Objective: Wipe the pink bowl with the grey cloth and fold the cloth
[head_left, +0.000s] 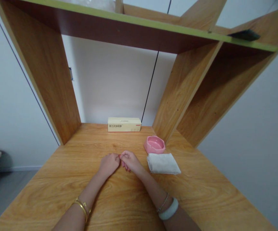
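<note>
Over the middle of the wooden desk (119, 205), my two hands meet at the fingertips. My left hand (110, 163) is closed, knuckles up, with its thumb side against the other hand. The fingers of my right hand (130, 161) are curled, thumb and index finger pinched beside the left thumb. Something small and reddish shows where they meet, too small to name. To the right of my right hand lies a folded whitish cloth (163, 163). Just behind the cloth sits a pink faceted bowl (154, 145), upright.
A long cream box (124, 124) with printed lettering stands near the back wall. Wooden side panels (44, 70) rise left and right, and a shelf with a green edge (139, 20) spans above. A dark flat object (245, 35) lies on that shelf at the right.
</note>
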Demonstrator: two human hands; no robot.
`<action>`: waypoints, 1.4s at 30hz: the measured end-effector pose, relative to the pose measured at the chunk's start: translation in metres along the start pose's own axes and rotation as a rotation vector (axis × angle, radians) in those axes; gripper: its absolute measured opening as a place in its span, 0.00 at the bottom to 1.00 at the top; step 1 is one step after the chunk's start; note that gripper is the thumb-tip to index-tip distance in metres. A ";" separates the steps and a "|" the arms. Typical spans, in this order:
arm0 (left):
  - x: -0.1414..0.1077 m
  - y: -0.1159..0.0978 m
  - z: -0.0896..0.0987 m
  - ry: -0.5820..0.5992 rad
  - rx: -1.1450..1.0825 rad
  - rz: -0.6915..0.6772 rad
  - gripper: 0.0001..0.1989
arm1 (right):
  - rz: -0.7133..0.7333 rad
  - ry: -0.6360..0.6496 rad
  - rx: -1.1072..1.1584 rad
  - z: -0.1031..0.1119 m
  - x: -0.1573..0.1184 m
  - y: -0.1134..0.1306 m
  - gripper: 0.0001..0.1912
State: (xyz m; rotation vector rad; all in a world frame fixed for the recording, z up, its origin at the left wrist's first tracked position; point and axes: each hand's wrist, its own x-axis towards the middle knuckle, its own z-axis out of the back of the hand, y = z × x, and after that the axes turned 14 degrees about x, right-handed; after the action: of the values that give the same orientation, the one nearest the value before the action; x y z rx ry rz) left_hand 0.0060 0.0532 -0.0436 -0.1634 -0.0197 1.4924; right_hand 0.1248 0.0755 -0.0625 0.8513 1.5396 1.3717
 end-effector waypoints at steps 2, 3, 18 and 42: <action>-0.001 0.000 0.001 0.002 -0.008 -0.006 0.21 | 0.010 -0.004 0.007 0.000 0.000 0.000 0.07; -0.001 0.000 0.001 0.004 -0.010 -0.007 0.20 | 0.012 -0.007 0.009 0.000 -0.001 0.000 0.07; -0.002 0.000 0.003 0.020 -0.020 -0.011 0.20 | 0.009 -0.011 0.011 -0.002 -0.001 0.000 0.07; -0.002 0.000 0.002 0.004 -0.009 -0.019 0.19 | 0.016 -0.044 0.000 -0.003 -0.003 -0.001 0.07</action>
State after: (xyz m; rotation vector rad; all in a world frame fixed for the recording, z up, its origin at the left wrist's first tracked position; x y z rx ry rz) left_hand 0.0053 0.0510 -0.0419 -0.1729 -0.0248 1.4735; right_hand 0.1227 0.0718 -0.0631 0.8908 1.5020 1.3554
